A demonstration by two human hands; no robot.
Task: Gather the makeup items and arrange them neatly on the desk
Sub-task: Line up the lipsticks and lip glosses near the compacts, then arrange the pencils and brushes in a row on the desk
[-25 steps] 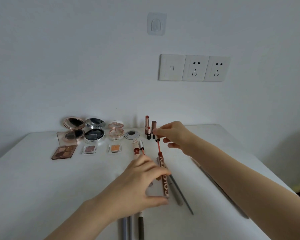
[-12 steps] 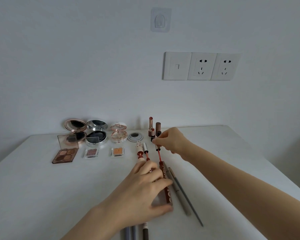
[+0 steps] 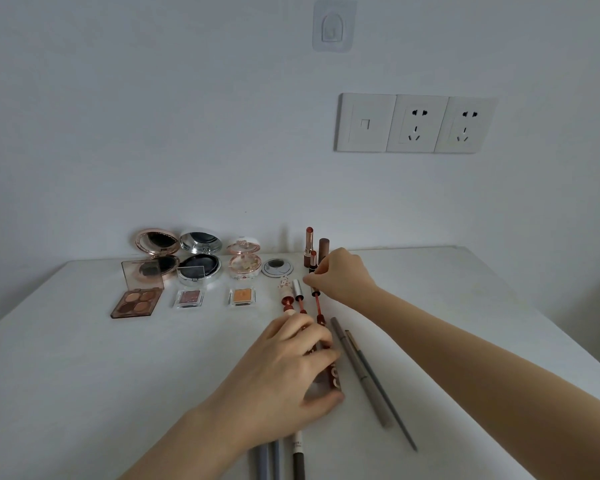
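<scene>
My left hand (image 3: 284,372) covers the red lip gloss tube (image 3: 335,379) near the middle of the desk (image 3: 84,375). Its fingers are curled over the tube's upper part and the thumb presses at the near end. White lettering shows on the bit that peeks out. I cannot tell whether the tube rests on the desk or sits just above it.

My right hand (image 3: 342,277) reaches further back and pinches the dark wand cap (image 3: 314,291) between thumb and forefinger, the other fingers tucked in. The thin red wand (image 3: 318,306) runs from that cap in line toward the tube's mouth.

Just left of it, two more lip glosses (image 3: 298,289) lie with their wands drawn out, their near ends hidden under my left hand. Two grey pencils (image 3: 362,375) lie side by side just right of the tube. More pencils (image 3: 264,462) stick out below my left wrist.

By the wall I see three open compacts (image 3: 201,263), a small round pot (image 3: 277,267) and upright lipsticks (image 3: 308,245). In front of the compacts lie a four-pan eyeshadow palette (image 3: 136,301) and two single eyeshadows (image 3: 189,297).
</scene>
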